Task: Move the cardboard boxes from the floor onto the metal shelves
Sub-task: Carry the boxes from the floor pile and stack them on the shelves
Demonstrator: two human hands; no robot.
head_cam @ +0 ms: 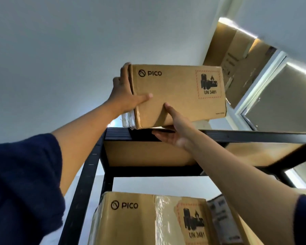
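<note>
I hold a brown cardboard box printed "PICO" and "UN 3481" up at the top level of the black metal shelf. The box is slightly tilted, and its lower left corner sits at the shelf's front rail. My left hand grips the box's left end, thumb lying on the front face. At the bottom edge, my right hand holds the box with the thumb on the front and the fingers underneath.
One level down stands a second, taped PICO box, with another carton to its right. A large cardboard box sits high at the back right, near a white window frame. The shelf's upright post runs down the left.
</note>
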